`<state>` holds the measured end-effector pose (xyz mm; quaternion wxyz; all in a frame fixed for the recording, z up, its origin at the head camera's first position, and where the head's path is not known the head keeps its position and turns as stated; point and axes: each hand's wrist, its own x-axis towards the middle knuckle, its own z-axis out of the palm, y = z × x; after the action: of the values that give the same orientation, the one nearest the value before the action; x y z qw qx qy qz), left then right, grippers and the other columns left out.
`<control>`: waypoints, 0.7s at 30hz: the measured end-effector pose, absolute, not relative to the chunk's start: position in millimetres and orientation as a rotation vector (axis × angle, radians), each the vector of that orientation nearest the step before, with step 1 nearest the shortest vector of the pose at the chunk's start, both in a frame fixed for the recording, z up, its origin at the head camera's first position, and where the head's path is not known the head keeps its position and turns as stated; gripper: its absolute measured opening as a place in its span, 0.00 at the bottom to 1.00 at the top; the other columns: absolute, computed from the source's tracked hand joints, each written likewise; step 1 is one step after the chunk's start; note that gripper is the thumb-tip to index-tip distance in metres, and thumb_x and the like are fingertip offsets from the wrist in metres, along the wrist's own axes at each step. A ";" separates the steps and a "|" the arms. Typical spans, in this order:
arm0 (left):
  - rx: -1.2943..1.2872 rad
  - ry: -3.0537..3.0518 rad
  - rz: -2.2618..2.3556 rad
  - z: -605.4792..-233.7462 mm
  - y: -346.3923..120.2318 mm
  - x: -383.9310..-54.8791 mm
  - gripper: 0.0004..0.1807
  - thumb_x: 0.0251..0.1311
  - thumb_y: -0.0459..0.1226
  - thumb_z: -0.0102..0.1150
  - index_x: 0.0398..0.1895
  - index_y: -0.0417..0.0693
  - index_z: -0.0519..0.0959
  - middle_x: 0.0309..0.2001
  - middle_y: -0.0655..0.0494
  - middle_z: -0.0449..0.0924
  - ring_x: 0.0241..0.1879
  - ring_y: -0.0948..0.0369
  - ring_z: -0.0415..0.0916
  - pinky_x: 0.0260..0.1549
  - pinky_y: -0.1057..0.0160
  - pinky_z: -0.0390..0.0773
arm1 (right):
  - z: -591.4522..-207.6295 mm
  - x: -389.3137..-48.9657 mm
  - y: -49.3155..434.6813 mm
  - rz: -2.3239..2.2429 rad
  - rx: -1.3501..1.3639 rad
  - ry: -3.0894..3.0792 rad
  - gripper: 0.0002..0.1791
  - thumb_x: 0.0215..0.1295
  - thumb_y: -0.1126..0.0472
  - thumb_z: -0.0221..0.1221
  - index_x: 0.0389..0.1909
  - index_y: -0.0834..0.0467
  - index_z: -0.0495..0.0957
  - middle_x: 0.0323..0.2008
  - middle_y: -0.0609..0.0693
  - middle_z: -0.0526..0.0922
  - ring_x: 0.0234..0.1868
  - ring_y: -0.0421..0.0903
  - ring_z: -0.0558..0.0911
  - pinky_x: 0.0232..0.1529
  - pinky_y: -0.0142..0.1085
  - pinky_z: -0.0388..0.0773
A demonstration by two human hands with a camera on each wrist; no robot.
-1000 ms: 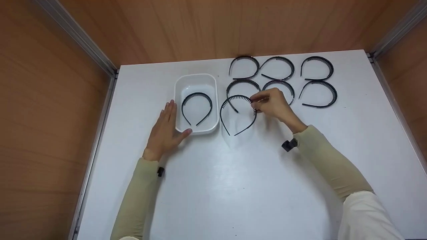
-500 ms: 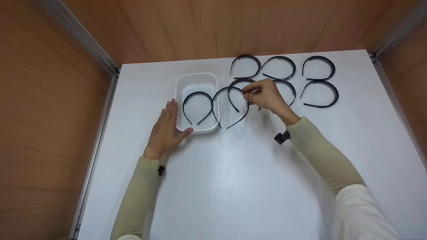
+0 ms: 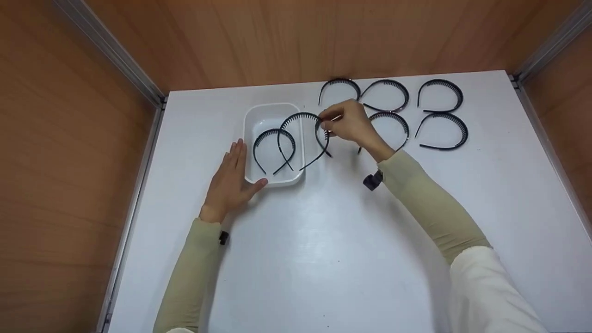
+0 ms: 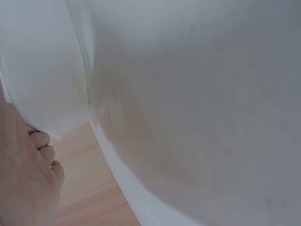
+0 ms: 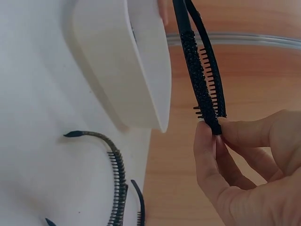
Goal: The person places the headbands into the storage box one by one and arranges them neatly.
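Note:
A white plastic tray (image 3: 273,105) stands left of centre in the head view, with one black toothed headband (image 3: 255,149) lying inside. My left hand (image 3: 225,180) lies along the tray's left side, fingers straight and thumb at the front corner. In the left wrist view, that hand (image 4: 28,174) is at the tray's wall (image 4: 44,75). My right hand (image 3: 348,122) pinches another black headband (image 3: 303,114) by its right side between thumb and fingers. In the right wrist view, this headband (image 5: 194,59) is raised above the tray (image 5: 110,61), its inner teeth showing.
Right of the tray, a headband (image 3: 327,153) lies partly hidden behind my right hand. Further headbands lie in rows toward the back right, among them a back one (image 3: 341,80) and a far right one (image 3: 464,134). A wooden wall (image 3: 296,41) borders the table's back edge.
My right hand has carried the pinched headband left and slightly toward the back, from beside the tray to over its right part. The left hand has stayed on the tray.

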<state>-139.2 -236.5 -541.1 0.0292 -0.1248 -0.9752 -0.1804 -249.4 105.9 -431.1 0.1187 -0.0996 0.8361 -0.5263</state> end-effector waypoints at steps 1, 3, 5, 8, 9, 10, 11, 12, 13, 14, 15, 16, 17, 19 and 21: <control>-0.382 -3.008 -0.557 -541.3 -236.6 -138.9 0.63 0.66 0.69 0.60 0.88 0.43 0.43 0.89 0.50 0.39 0.88 0.52 0.36 0.86 0.51 0.45 | -430.9 -251.1 103.4 -1.537 -0.294 2.445 0.13 0.70 0.70 0.68 0.53 0.64 0.89 0.49 0.60 0.90 0.42 0.47 0.91 0.44 0.39 0.92; -0.383 -3.009 -0.554 -541.7 -236.8 -138.7 0.63 0.66 0.70 0.59 0.88 0.43 0.43 0.89 0.50 0.39 0.88 0.52 0.36 0.86 0.50 0.45 | -429.9 -253.6 98.1 -1.530 -0.296 2.448 0.13 0.70 0.70 0.67 0.53 0.64 0.89 0.49 0.59 0.90 0.43 0.47 0.91 0.43 0.36 0.91; -0.391 -3.006 -0.553 -541.8 -237.0 -138.8 0.63 0.66 0.70 0.58 0.88 0.43 0.43 0.89 0.50 0.39 0.88 0.52 0.36 0.86 0.50 0.45 | -429.1 -256.5 93.5 -1.517 -0.287 2.447 0.12 0.70 0.70 0.67 0.53 0.63 0.89 0.48 0.59 0.90 0.44 0.47 0.91 0.42 0.34 0.91; -0.399 -3.008 -0.542 -541.8 -236.7 -139.9 0.63 0.66 0.72 0.56 0.88 0.43 0.42 0.89 0.50 0.39 0.88 0.52 0.35 0.86 0.50 0.45 | -428.1 -261.2 87.2 -1.490 -0.264 2.448 0.13 0.71 0.69 0.67 0.53 0.63 0.89 0.48 0.57 0.89 0.44 0.46 0.89 0.42 0.32 0.90; -0.400 -3.011 -0.539 -541.7 -236.4 -140.3 0.63 0.66 0.72 0.56 0.88 0.43 0.42 0.89 0.50 0.39 0.88 0.52 0.35 0.86 0.50 0.45 | -427.8 -262.6 85.3 -1.483 -0.260 2.450 0.13 0.71 0.69 0.68 0.53 0.63 0.89 0.48 0.57 0.89 0.43 0.46 0.90 0.42 0.33 0.90; -0.399 -3.014 -0.540 -541.4 -236.1 -140.7 0.63 0.66 0.72 0.56 0.88 0.43 0.42 0.89 0.49 0.38 0.88 0.52 0.35 0.86 0.50 0.45 | -427.5 -264.0 83.3 -1.478 -0.257 2.452 0.13 0.71 0.68 0.68 0.53 0.62 0.89 0.48 0.57 0.89 0.43 0.45 0.90 0.42 0.34 0.91; -0.398 -3.017 -0.542 -541.1 -235.7 -141.0 0.63 0.66 0.71 0.56 0.88 0.43 0.41 0.89 0.49 0.38 0.88 0.52 0.35 0.86 0.50 0.45 | -427.4 -265.4 81.3 -1.476 -0.256 2.454 0.13 0.70 0.68 0.68 0.53 0.62 0.89 0.48 0.57 0.89 0.42 0.45 0.90 0.43 0.35 0.91; -0.397 -3.017 -0.539 -540.8 -235.4 -141.3 0.63 0.66 0.71 0.57 0.88 0.43 0.41 0.89 0.49 0.38 0.88 0.52 0.35 0.86 0.49 0.45 | -427.3 -266.7 79.2 -1.479 -0.255 2.454 0.13 0.70 0.68 0.68 0.53 0.62 0.90 0.48 0.56 0.89 0.41 0.45 0.90 0.43 0.36 0.91; -0.397 -3.016 -0.538 -540.4 -235.2 -141.4 0.63 0.67 0.71 0.57 0.88 0.42 0.42 0.89 0.49 0.39 0.88 0.52 0.35 0.86 0.49 0.45 | -427.3 -267.9 77.0 -1.486 -0.257 2.453 0.12 0.70 0.68 0.68 0.53 0.63 0.90 0.48 0.57 0.90 0.40 0.45 0.90 0.45 0.38 0.91; -0.397 -3.018 -0.537 -540.1 -235.0 -141.5 0.63 0.67 0.70 0.58 0.88 0.42 0.42 0.89 0.49 0.39 0.88 0.52 0.35 0.86 0.49 0.45 | -427.4 -268.9 74.8 -1.492 -0.256 2.451 0.12 0.70 0.68 0.68 0.52 0.63 0.90 0.47 0.57 0.89 0.40 0.45 0.90 0.46 0.40 0.92; -0.398 -3.020 -0.536 -539.7 -234.7 -141.3 0.63 0.67 0.69 0.59 0.88 0.42 0.42 0.89 0.48 0.39 0.88 0.51 0.35 0.86 0.49 0.45 | -427.6 -269.7 72.6 -1.499 -0.251 2.444 0.12 0.70 0.68 0.68 0.52 0.63 0.90 0.47 0.57 0.89 0.39 0.44 0.90 0.47 0.42 0.92; -0.401 -3.018 -0.537 -539.5 -234.7 -141.0 0.63 0.67 0.69 0.59 0.88 0.41 0.42 0.89 0.47 0.39 0.88 0.51 0.35 0.86 0.48 0.46 | -428.2 -270.7 70.1 -1.505 -0.246 2.440 0.12 0.69 0.69 0.68 0.52 0.62 0.90 0.47 0.57 0.89 0.39 0.44 0.89 0.48 0.43 0.91; -0.404 -3.016 -0.533 -539.5 -234.7 -140.7 0.63 0.67 0.68 0.60 0.88 0.40 0.42 0.89 0.47 0.39 0.88 0.51 0.36 0.86 0.48 0.46 | -428.9 -271.6 67.6 -1.510 -0.241 2.434 0.12 0.69 0.69 0.68 0.52 0.62 0.90 0.47 0.57 0.89 0.40 0.44 0.89 0.49 0.44 0.91; -0.407 -3.013 -0.525 -540.1 -235.1 -140.0 0.62 0.68 0.68 0.59 0.88 0.40 0.43 0.88 0.46 0.40 0.88 0.50 0.36 0.86 0.48 0.46 | -429.8 -273.1 62.4 -1.512 -0.233 2.430 0.12 0.69 0.68 0.68 0.52 0.62 0.90 0.47 0.57 0.88 0.41 0.44 0.89 0.50 0.44 0.91; -0.399 -3.018 -0.521 -540.5 -235.6 -139.5 0.62 0.68 0.68 0.59 0.88 0.40 0.42 0.88 0.46 0.39 0.88 0.50 0.36 0.86 0.49 0.46 | -430.0 -274.3 57.0 -1.506 -0.225 2.427 0.12 0.69 0.68 0.69 0.52 0.61 0.90 0.48 0.57 0.88 0.42 0.44 0.88 0.48 0.40 0.91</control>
<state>-139.5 -235.6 -540.5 0.0265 -0.1291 -0.9768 -0.1686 -274.3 57.0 -430.0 0.1377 -0.0778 0.8390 -0.5206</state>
